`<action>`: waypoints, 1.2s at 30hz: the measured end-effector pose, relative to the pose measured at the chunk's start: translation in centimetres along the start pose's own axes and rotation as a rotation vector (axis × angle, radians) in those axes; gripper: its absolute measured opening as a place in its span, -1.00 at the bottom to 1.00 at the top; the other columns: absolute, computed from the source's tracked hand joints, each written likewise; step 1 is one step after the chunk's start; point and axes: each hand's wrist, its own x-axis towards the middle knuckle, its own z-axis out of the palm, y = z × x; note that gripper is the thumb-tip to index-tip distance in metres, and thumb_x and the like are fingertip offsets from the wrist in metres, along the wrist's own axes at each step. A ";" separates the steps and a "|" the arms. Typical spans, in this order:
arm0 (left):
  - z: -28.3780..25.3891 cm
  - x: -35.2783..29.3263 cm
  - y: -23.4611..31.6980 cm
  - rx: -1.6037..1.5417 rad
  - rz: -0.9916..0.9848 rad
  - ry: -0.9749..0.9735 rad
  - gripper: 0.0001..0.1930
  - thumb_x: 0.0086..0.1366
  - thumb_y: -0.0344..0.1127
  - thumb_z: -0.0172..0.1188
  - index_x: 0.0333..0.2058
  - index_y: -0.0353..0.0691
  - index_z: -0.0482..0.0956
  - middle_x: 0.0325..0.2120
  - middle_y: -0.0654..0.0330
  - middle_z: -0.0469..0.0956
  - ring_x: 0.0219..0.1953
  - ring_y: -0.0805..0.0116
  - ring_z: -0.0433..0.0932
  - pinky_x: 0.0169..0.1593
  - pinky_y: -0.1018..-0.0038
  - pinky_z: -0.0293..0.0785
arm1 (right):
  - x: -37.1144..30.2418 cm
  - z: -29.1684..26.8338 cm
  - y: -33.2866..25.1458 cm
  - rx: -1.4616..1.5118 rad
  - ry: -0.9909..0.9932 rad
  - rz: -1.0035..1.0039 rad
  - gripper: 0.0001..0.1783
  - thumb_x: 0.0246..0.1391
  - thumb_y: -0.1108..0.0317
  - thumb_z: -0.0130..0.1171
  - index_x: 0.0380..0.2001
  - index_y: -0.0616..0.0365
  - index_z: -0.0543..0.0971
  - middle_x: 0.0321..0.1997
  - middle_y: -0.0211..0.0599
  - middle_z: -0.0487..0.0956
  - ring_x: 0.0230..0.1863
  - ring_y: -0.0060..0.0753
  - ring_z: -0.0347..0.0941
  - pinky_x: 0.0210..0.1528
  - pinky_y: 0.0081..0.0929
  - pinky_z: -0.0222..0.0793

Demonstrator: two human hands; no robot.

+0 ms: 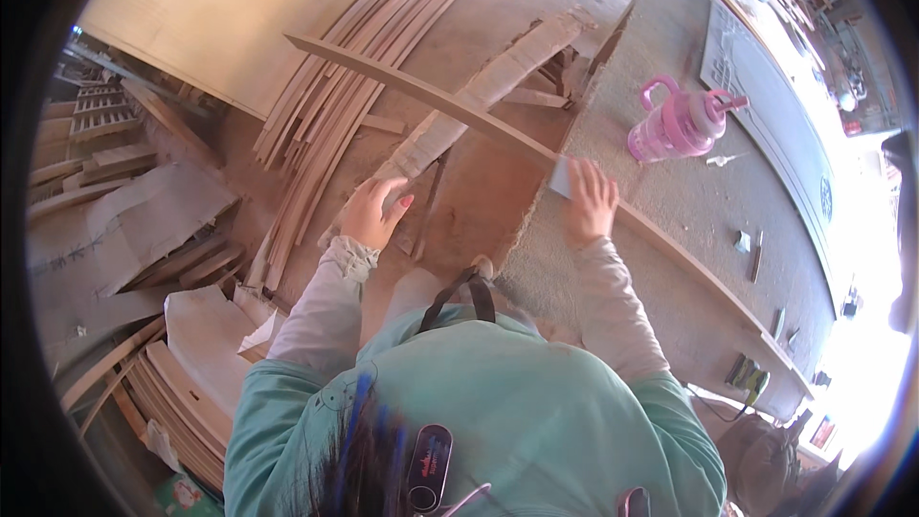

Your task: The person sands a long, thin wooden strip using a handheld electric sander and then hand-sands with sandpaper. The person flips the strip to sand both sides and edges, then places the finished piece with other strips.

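A long, narrow wooden strip runs slantwise from the far left across the table's edge and on toward the near right. My right hand is closed over the strip at the table's left edge, fingers bent across it. Under those fingers a pale, flat sheet lies against the wood; its material cannot be made out. My left hand hovers over the floor, left of the table and apart from the strip. Its thumb and fingers are spread in a loose curve, with nothing between them.
A pink drinking bottle stands on the grey table, beyond the strip. Stacked wooden strips lie on the floor at left, near a large pale board. A green-and-black tool sits at the table's near right.
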 end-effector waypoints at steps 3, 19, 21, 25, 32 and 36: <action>-0.8 -2.0 -2.1 -0.023 -0.094 0.045 -0.69 0.31 -0.22 0.23 -0.06 -0.27 0.55 -0.17 -0.02 0.59 -0.03 -0.03 0.55 0.03 0.23 0.46 | 4.2 0.4 -6.0 0.142 0.028 -0.044 -0.10 -0.09 0.46 0.22 0.39 -0.16 0.20 0.37 -0.22 0.27 0.42 -0.10 0.13 0.42 0.13 -0.09; -14.5 2.3 -22.7 -0.286 -0.368 0.180 -0.62 0.41 -0.25 0.17 0.09 -0.36 0.46 -0.07 0.01 0.61 0.02 0.23 0.61 0.10 0.43 0.48 | 12.6 2.9 -10.2 0.092 -0.145 0.026 -0.56 -0.03 0.35 0.21 0.00 -0.14 0.51 -0.14 -0.35 0.64 -0.09 -0.08 0.57 -0.08 -0.12 0.49; -15.0 5.7 -26.7 -0.351 -0.350 0.236 -0.55 0.37 -0.23 0.22 0.14 -0.34 0.41 -0.02 -0.02 0.58 0.06 0.20 0.59 0.13 0.40 0.46 | 13.6 2.1 -10.8 0.109 -0.201 0.075 -0.61 0.02 0.36 0.22 -0.02 -0.09 0.52 -0.08 -0.29 0.64 -0.04 -0.04 0.56 -0.07 -0.11 0.48; -14.3 13.0 -33.0 -0.311 -0.279 0.314 -0.34 0.25 -0.16 0.37 0.21 -0.34 0.32 0.11 -0.10 0.47 0.16 0.12 0.50 0.20 0.31 0.42 | 13.4 2.5 -10.9 0.099 -0.144 0.044 -0.62 0.00 0.36 0.25 -0.04 -0.07 0.55 -0.08 -0.24 0.64 -0.05 -0.01 0.55 -0.05 -0.12 0.47; -12.3 23.4 -37.3 -0.167 -0.219 0.360 -0.05 0.08 -0.12 0.50 0.32 -0.39 0.16 0.26 -0.18 0.30 0.31 -0.03 0.30 0.34 0.21 0.23 | 13.4 2.4 -10.3 0.104 -0.125 -0.027 -0.57 -0.07 0.45 0.23 -0.05 -0.02 0.56 -0.14 -0.19 0.63 -0.10 0.03 0.55 -0.08 -0.12 0.46; -11.3 26.4 -39.0 -0.323 -0.179 0.335 -0.11 0.04 -0.22 0.53 0.27 -0.35 0.22 0.22 -0.11 0.36 0.29 0.05 0.34 0.35 0.23 0.24 | 13.3 1.4 -12.0 0.072 -0.200 -0.011 -0.54 -0.10 0.53 0.19 -0.04 0.05 0.56 -0.12 -0.18 0.63 -0.09 0.04 0.55 -0.05 -0.14 0.42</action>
